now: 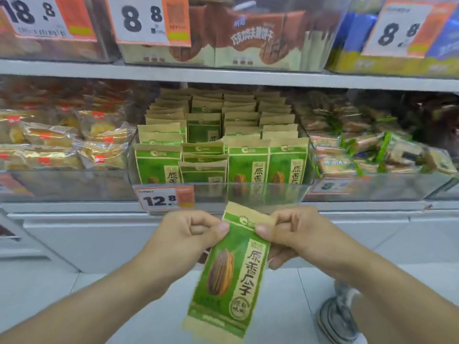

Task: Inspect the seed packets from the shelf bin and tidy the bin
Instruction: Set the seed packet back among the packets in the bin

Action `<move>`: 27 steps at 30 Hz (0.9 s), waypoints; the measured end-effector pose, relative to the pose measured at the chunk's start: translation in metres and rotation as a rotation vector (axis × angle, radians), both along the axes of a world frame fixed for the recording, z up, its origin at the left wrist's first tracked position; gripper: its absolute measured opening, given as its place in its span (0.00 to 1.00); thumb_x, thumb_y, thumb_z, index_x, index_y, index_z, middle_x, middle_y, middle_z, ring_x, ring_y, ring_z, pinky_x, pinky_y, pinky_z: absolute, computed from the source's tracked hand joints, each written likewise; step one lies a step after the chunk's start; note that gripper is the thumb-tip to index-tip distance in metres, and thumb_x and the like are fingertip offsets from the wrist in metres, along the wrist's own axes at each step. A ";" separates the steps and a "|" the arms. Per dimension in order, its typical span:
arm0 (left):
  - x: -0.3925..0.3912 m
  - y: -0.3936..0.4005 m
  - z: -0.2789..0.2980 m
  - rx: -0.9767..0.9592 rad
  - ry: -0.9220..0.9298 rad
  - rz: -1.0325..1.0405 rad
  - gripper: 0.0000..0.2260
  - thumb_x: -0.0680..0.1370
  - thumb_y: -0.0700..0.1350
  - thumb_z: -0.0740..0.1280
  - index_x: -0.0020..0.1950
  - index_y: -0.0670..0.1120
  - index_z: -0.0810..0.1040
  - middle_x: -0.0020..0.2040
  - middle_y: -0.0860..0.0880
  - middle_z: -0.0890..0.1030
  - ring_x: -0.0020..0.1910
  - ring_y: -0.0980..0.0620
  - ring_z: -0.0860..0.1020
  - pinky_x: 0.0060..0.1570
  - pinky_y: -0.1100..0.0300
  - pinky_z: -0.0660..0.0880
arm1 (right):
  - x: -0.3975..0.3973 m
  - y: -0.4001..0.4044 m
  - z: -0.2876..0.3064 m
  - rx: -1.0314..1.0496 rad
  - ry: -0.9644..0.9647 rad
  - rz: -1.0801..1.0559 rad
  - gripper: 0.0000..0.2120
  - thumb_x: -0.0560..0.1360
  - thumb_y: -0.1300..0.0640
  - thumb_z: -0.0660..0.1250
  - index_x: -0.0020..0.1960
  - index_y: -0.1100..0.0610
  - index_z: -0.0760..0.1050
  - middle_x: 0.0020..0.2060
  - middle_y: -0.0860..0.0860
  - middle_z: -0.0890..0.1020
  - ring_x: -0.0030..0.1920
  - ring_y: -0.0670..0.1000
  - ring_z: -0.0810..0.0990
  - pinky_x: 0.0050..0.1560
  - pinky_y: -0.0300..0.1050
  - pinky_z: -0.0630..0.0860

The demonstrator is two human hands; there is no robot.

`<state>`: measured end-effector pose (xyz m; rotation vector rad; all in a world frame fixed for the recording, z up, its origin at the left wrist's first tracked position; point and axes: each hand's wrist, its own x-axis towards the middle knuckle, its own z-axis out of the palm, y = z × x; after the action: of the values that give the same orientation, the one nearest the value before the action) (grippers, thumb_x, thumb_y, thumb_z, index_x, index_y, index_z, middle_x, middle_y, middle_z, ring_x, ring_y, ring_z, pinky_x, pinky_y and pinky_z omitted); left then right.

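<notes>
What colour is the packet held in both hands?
The seed packet is mostly green with tan ends and a striped brown seed picture, seen in the head view.

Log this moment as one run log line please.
phase: inspect | left hand: pinching seed packet top | right hand: pinching same | bin: packets standing in rows

This is a shop. Snack packs fill clear bins on long shelves. Above and below that shelf hang price tags.
</notes>
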<state>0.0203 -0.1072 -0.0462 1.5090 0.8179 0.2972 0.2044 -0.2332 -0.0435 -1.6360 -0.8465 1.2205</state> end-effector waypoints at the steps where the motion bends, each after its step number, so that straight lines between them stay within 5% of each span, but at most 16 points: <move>1: 0.001 -0.001 -0.001 -0.015 0.010 -0.013 0.12 0.75 0.49 0.70 0.49 0.40 0.82 0.41 0.45 0.87 0.39 0.49 0.85 0.36 0.60 0.78 | 0.003 0.002 -0.003 -0.008 -0.042 0.015 0.20 0.75 0.55 0.72 0.53 0.73 0.77 0.40 0.60 0.87 0.34 0.51 0.85 0.37 0.43 0.84; 4: 0.000 -0.004 -0.003 -0.082 0.078 -0.177 0.15 0.77 0.51 0.68 0.58 0.44 0.81 0.48 0.45 0.88 0.49 0.44 0.86 0.48 0.52 0.81 | 0.006 0.011 -0.011 0.024 -0.128 -0.008 0.12 0.76 0.59 0.73 0.47 0.69 0.78 0.35 0.60 0.86 0.30 0.52 0.82 0.32 0.42 0.81; 7: -0.006 0.005 -0.012 -0.129 0.125 -0.241 0.15 0.80 0.50 0.65 0.58 0.40 0.81 0.48 0.42 0.87 0.48 0.42 0.86 0.43 0.55 0.83 | 0.004 0.023 -0.015 0.077 -0.148 -0.047 0.10 0.74 0.57 0.74 0.45 0.65 0.79 0.35 0.59 0.86 0.30 0.53 0.82 0.33 0.43 0.81; 12: -0.010 0.016 -0.043 -0.221 0.008 -0.037 0.19 0.77 0.49 0.66 0.58 0.35 0.80 0.47 0.38 0.86 0.41 0.43 0.85 0.41 0.52 0.83 | 0.002 0.030 -0.032 -0.177 -0.014 0.215 0.22 0.73 0.49 0.73 0.60 0.63 0.77 0.48 0.59 0.87 0.52 0.65 0.85 0.51 0.53 0.84; 15: -0.005 0.030 -0.054 -0.204 -0.029 0.052 0.14 0.81 0.46 0.65 0.58 0.36 0.80 0.48 0.39 0.86 0.41 0.44 0.85 0.37 0.58 0.81 | -0.001 0.032 -0.048 -0.231 0.016 0.313 0.19 0.75 0.53 0.73 0.63 0.60 0.79 0.52 0.65 0.85 0.52 0.69 0.84 0.49 0.54 0.85; 20: -0.018 0.044 -0.067 -0.264 0.037 -0.284 0.15 0.78 0.47 0.72 0.64 0.46 0.78 0.54 0.43 0.86 0.52 0.43 0.85 0.43 0.55 0.83 | -0.008 0.032 -0.066 -0.151 0.032 0.232 0.20 0.72 0.53 0.74 0.61 0.61 0.80 0.49 0.65 0.85 0.46 0.66 0.86 0.43 0.50 0.85; 27: -0.039 0.035 -0.081 -0.240 0.119 -0.168 0.14 0.78 0.43 0.69 0.64 0.44 0.77 0.52 0.42 0.86 0.50 0.41 0.85 0.45 0.49 0.84 | -0.025 0.024 -0.118 -0.053 0.203 0.220 0.23 0.72 0.72 0.75 0.64 0.61 0.76 0.57 0.66 0.82 0.48 0.66 0.85 0.45 0.48 0.82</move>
<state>-0.0192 -0.0717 -0.1277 1.3675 0.7849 -0.0157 0.1790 -0.2094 -0.1620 -1.4581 -0.8880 1.5451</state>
